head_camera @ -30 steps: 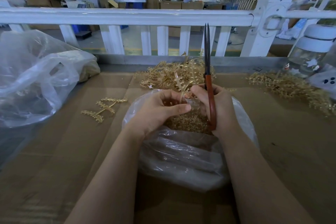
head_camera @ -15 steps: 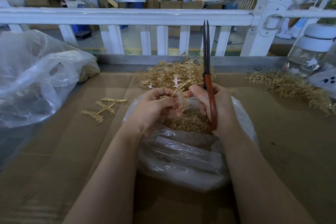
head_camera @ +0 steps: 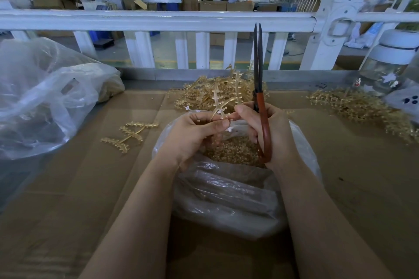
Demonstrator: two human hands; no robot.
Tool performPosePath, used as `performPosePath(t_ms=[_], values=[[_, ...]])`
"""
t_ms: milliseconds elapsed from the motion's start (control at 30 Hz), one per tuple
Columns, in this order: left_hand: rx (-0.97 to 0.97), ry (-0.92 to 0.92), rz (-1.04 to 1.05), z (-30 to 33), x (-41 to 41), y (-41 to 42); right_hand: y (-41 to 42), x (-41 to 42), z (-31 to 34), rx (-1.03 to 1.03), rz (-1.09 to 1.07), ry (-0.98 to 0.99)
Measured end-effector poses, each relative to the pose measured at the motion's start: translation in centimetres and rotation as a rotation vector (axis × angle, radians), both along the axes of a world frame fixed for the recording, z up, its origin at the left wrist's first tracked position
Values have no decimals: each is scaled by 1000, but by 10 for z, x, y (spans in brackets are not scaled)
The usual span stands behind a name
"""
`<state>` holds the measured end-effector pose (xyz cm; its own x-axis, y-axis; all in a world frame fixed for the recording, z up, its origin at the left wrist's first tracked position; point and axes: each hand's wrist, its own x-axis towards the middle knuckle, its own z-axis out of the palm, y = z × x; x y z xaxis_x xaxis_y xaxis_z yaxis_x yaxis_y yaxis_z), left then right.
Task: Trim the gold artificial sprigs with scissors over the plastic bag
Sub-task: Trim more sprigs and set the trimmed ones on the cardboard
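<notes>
Both hands are over an open clear plastic bag with gold trimmings inside. My left hand pinches the stem of a gold sprig that stands up from my fingers. My right hand grips the red handles of the scissors; its thumb and forefinger also touch the sprig. The dark blades point straight up and are closed. A small white piece shows just below my fingertips.
A heap of gold sprigs lies behind the bag, another heap at the right. One sprig lies alone at the left. A big clear bag fills the left side. A white railing and a jar stand beyond.
The sprig has been raised and turned between my fingers, now standing higher above the bag. My left thumb has shifted along its stem. The scissors stay upright and closed.
</notes>
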<state>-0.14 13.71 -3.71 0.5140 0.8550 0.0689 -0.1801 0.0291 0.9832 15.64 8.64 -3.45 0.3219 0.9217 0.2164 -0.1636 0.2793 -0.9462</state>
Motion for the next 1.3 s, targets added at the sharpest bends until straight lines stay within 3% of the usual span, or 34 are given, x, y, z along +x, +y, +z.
performPosePath(t_ms=[500, 800, 1300], values=[[-94, -115, 191, 2, -2, 5, 2, 5, -5, 1, -71, -217], [-124, -61, 155, 4, -2, 3, 5, 2, -8, 4, -129, -352], [-61, -76, 113, 4, 0, 1, 6, 0, -8, -37, -3, -301]])
